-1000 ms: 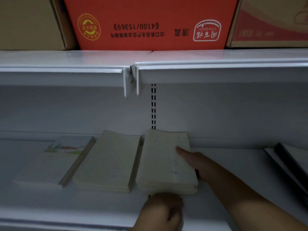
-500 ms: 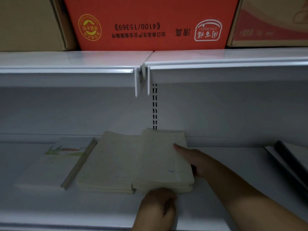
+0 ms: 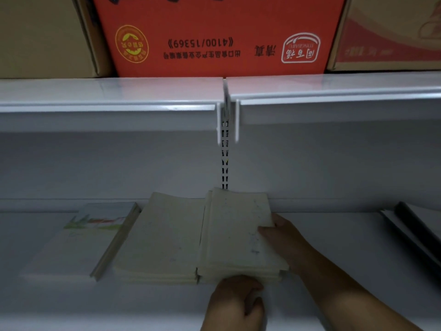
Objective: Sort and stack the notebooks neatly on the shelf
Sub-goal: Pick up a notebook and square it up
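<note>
Setting: We looked into a dim white shelf point(image 3: 334, 247), with an upper shelf point(image 3: 107, 96) above it and a slotted upright point(image 3: 224, 168) at the back.
Head view, cartons: An orange carton point(image 3: 219, 25) stood on the upper shelf between a brown carton point(image 3: 43, 32) and a pale carton point(image 3: 393, 32).
Notebooks: Three lots lay flat in a row: a landscape-cover notebook point(image 3: 78, 240) on the left, a middle stack point(image 3: 162, 240), and the right stack point(image 3: 236, 225) touching it.
Right hand: The right hand point(image 3: 286, 237) gripped the right stack's right long edge, with the thumb on the cover.
Left hand: The left hand point(image 3: 238, 302) was curled in a loose fist against the near short edge, holding nothing we could see.
Key relation: The right stack's long axis ran front to back. The stack lay left of the right hand and just beyond the left hand. We judged that squaring it against the middle stack would fall to the right hand, pushing leftward.
Writing: The orange carton's print was upside down. We read "4100/15369" and the characters 清真, but the logo's small lettering was too blurred to read.
</note>
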Action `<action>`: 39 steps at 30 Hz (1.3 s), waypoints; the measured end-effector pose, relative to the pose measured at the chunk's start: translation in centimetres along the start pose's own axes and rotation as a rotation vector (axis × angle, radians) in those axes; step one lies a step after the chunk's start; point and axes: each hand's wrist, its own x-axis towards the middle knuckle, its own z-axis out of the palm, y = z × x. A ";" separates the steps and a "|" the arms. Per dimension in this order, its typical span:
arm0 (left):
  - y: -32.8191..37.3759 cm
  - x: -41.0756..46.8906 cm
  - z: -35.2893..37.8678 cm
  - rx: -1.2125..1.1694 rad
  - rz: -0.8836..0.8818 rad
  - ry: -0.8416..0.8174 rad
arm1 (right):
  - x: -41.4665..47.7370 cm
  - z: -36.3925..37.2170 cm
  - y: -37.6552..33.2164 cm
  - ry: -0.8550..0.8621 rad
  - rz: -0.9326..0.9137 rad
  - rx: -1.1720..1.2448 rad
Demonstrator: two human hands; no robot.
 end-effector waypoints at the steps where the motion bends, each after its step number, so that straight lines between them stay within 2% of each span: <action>1: 1.0 -0.5 -0.7 0.017 0.045 -0.024 | 0.1 0.1 -0.1 0.001 -0.004 -0.009; 4: 2.0 -0.7 -1.4 0.010 0.140 0.057 | 0.1 0.2 0.0 0.031 -0.005 -0.020; 6: 2.9 -1.2 -2.6 0.001 0.115 -0.003 | 0.0 0.3 0.2 0.040 -0.012 -0.021; 9: 3.5 -1.6 -5.1 -0.097 0.176 0.047 | -0.2 0.4 0.0 0.038 -0.030 -0.024; 12: 2.8 -0.7 -8.8 -0.196 0.096 0.406 | -0.3 0.5 -0.1 0.035 -0.033 -0.024; 13: 2.3 -0.1 -10.0 -0.131 0.058 0.500 | -0.3 0.5 -0.1 0.033 -0.031 -0.032; 14: 2.1 0.5 -11.1 0.022 0.004 0.514 | -0.4 0.6 -0.1 0.038 -0.028 -0.038; 16: 1.1 2.2 -12.2 0.306 -0.147 0.346 | -0.5 0.6 -0.2 0.056 -0.024 -0.040; 18: 1.0 3.2 -11.9 0.346 -0.210 0.178 | -0.7 0.5 -0.3 0.076 -0.032 -0.083; 19: 1.0 3.5 -11.6 0.326 -0.213 0.145 | -0.9 0.5 -0.3 0.089 -0.039 -0.106; 22: 1.1 4.0 -11.0 0.321 -0.222 0.173 | -1.1 0.5 0.2 0.132 -0.064 -0.088; 29: 2.8 3.5 -10.3 0.469 -0.180 0.244 | -1.0 0.4 1.1 0.139 -0.097 -0.021; 31: 3.5 3.7 -10.4 0.360 -0.228 0.238 | -0.8 0.3 1.2 0.147 -0.115 -0.023; 34: 4.6 4.1 -10.6 -0.042 -0.346 0.202 | -0.5 0.3 1.2 0.159 -0.143 -0.077; 35: 4.8 4.2 -10.5 -0.093 -0.354 0.197 | -0.5 0.3 1.1 0.154 -0.145 -0.083; 37: 5.2 4.5 -10.3 -0.140 -0.382 0.235 | -0.2 0.2 1.0 0.129 -0.120 -0.052; 39: 5.3 4.3 -10.8 -0.350 -0.395 0.314 | -0.2 0.0 0.5 0.091 -0.068 0.050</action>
